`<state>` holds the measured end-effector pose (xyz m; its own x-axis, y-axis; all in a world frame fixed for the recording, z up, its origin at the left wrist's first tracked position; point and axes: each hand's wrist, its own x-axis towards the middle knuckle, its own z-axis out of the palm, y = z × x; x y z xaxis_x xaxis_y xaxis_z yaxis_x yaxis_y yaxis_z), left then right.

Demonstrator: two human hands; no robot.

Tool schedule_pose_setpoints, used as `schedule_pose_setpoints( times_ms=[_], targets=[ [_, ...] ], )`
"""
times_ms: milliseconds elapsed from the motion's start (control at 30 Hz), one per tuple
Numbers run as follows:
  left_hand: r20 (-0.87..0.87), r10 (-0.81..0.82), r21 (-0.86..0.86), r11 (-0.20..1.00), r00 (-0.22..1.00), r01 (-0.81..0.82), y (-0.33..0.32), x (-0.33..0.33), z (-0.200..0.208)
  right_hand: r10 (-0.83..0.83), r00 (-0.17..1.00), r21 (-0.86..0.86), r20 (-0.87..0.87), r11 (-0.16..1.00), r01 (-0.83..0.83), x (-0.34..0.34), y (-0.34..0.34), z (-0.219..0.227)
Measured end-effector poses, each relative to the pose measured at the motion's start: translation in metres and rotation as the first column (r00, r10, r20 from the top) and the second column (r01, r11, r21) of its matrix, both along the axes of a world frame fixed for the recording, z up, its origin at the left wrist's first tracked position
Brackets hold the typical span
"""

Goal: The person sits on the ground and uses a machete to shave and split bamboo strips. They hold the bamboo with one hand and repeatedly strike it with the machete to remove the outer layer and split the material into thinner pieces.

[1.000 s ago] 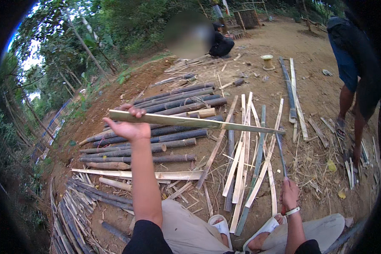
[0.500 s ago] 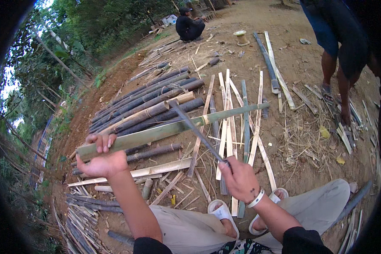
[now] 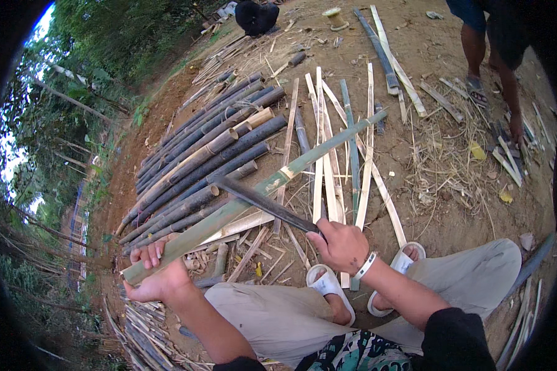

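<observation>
My left hand point(image 3: 158, 272) grips the near end of a long green bamboo strip point(image 3: 229, 219), thumb below and fingers over its edge. The strip slants up and away to the right, its far end in the air above the ground. In my right hand point(image 3: 346, 247), which wears a white wristband, is the handle of a long dark-bladed machete point(image 3: 263, 201). Its blade points up and left and crosses the strip near the middle; whether it touches the strip I cannot tell. Most of the handle is hidden by my fingers.
Dark bamboo poles point(image 3: 198, 154) lie stacked beyond my left hand. Pale split strips point(image 3: 319, 154) lie on the dirt ahead of my sandalled feet point(image 3: 331, 284). A person point(image 3: 498, 55) bends down at right, and another in black point(image 3: 257, 17) crouches far off. A spool point(image 3: 335, 18) stands behind.
The strip tilts more steeply now, its near end lower. The machete's blade has come down and swung flatter, nearer my left hand. The whole view has also shifted.
</observation>
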<state>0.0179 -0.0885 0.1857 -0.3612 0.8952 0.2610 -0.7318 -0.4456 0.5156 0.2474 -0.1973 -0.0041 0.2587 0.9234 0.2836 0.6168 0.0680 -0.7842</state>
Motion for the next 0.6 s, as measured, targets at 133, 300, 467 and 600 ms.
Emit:
schedule_pose_setpoints(
  times_ms=[133,300,467,600],
  targets=[
    [-0.049,-0.024,0.025,0.999,0.999,0.025,-0.001,-0.017,-0.013,-0.198,0.973,-0.116,-0.121,0.976,0.185,0.024,0.025,-0.033],
    [0.050,-0.021,0.000,1.000,0.999,0.021,-0.015,-0.017,-0.018,0.038,0.998,-0.029,-0.047,0.999,-0.039,0.008,0.001,-0.018],
    [0.082,0.073,-0.083,0.994,0.994,-0.066,-0.027,-0.015,-0.028,-0.154,0.965,-0.178,-0.211,0.977,0.117,0.011,0.003,-0.040],
    [0.137,0.311,-0.196,0.939,0.941,-0.282,-0.019,-0.004,-0.033,-0.186,0.959,-0.213,-0.212,0.967,0.140,-0.012,-0.013,-0.046]
  ],
)
